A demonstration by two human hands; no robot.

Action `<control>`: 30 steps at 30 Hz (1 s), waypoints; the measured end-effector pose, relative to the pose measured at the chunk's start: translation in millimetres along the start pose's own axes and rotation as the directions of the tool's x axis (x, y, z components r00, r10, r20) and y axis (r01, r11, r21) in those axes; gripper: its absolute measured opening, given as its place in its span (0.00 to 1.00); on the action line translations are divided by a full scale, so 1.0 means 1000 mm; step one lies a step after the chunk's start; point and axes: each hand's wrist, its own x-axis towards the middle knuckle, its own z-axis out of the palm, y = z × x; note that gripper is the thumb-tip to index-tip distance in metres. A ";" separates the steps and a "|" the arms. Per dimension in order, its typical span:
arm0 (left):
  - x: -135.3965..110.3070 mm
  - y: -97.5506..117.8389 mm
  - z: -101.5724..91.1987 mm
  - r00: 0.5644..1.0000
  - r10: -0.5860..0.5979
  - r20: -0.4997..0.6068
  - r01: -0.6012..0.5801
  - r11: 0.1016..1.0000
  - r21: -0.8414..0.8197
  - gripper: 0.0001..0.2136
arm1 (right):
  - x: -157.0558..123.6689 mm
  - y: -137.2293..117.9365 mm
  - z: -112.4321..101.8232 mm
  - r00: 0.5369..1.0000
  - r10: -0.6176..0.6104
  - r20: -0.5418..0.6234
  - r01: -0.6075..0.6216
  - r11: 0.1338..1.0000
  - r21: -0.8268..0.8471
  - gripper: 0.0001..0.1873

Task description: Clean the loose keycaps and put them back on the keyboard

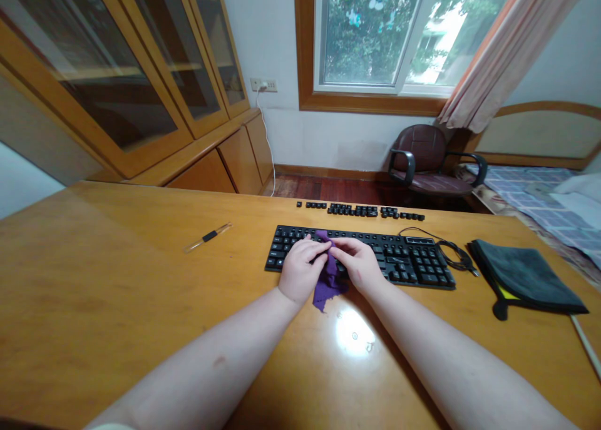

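Note:
A black keyboard (404, 261) lies on the wooden desk (117, 305), its cable coiled at the right end. My left hand (300, 268) and my right hand (359, 262) rest over the keyboard's left half, fingers closed on a small purple cloth (328, 280). The cloth hangs between the two hands, down over the keyboard's front edge onto the desk. A row of loose black keycaps (361, 210) lies behind the keyboard near the desk's far edge.
A pen-like tool (209, 236) lies to the left of the keyboard. A folded dark cloth (523, 273) sits at the right. Beyond the desk are a wooden cabinet (141, 86), an office chair (422, 161) and a bed (539, 192).

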 end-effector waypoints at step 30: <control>0.031 -0.001 -0.014 0.833 -0.553 -0.036 0.505 0.785 -0.359 0.16 | -0.005 0.004 0.004 0.966 -0.077 -0.246 0.097 0.993 0.070 0.11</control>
